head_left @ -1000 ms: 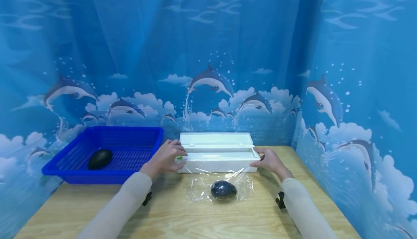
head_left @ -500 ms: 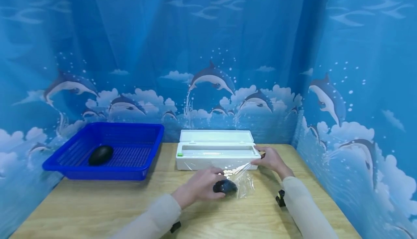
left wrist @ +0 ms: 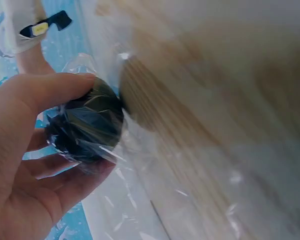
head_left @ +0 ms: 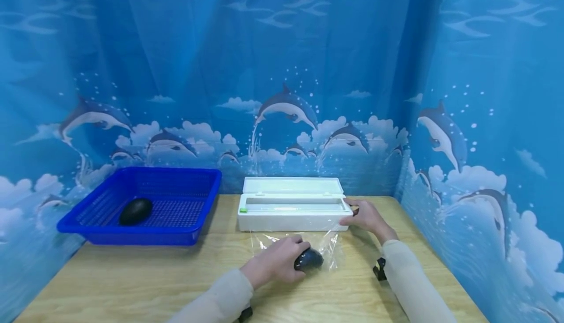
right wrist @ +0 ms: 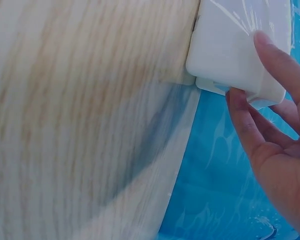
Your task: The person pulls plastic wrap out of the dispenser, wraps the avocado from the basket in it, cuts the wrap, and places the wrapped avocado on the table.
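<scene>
My left hand (head_left: pixel 282 259) curls round a dark avocado (head_left: pixel 309 260), low over the table. In the left wrist view, clear cling film (left wrist: pixel 140 195) is wrapped over the avocado (left wrist: pixel 85 125), with my thumb on one side and fingers on the other. The film runs from the front of a white cling film dispenser (head_left: pixel 293 222), whose lid (head_left: pixel 293 185) stands raised. At the dispenser's right end my right hand (head_left: pixel 367 219) grips it, thumb on the front and fingers at the end, as the right wrist view shows. A green slider (head_left: pixel 243 210) sits at the dispenser's left end.
A blue plastic basket (head_left: pixel 185 235) stands at the left of the wooden table (head_left: pixel 132 284), with a second dark avocado (head_left: pixel 136 211) inside. Behind the table and along its right side hangs a blue dolphin-print curtain (head_left: pixel 282 58).
My left hand has left the dispenser's left end, come forward to the avocado and taken hold of it, shifting it slightly right. My right hand has stayed at the dispenser's right end.
</scene>
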